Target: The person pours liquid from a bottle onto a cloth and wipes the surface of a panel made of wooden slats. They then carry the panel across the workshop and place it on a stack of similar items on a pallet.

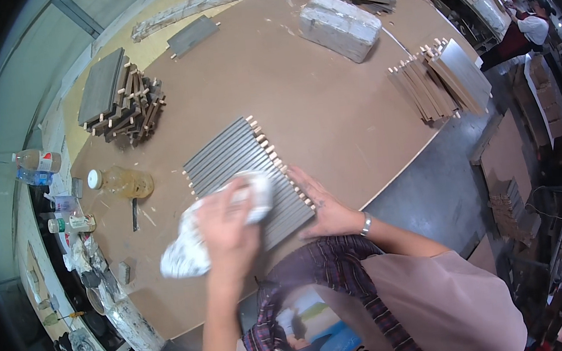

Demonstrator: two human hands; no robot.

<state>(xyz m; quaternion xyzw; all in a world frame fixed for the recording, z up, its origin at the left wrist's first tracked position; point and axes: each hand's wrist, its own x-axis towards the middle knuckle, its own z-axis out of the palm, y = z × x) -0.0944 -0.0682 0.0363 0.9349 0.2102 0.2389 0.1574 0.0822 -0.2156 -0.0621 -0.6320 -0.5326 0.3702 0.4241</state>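
A row of grey wooden boards [224, 152] is packed side by side on the brown table in front of me, their narrow edges facing up. Light wooden dowels stick out from both ends of the row. My left hand [226, 224] is closed on a white cloth [186, 248] and presses it against the near left part of the boards; that hand is slightly blurred. Against the dowelled right end lies my right hand [329, 208], its fingers stretched out and apart. It grips nothing that I can see, and some fingertips are partly hidden.
More dowelled boards are stacked far left [104, 91] and stand at the right edge [429, 84]. A plaster-spotted block [340, 25] sits at the back. A jar of yellowish liquid [124, 182] lies on the left, near bottles [38, 161]. A person [526, 30] stands far right.
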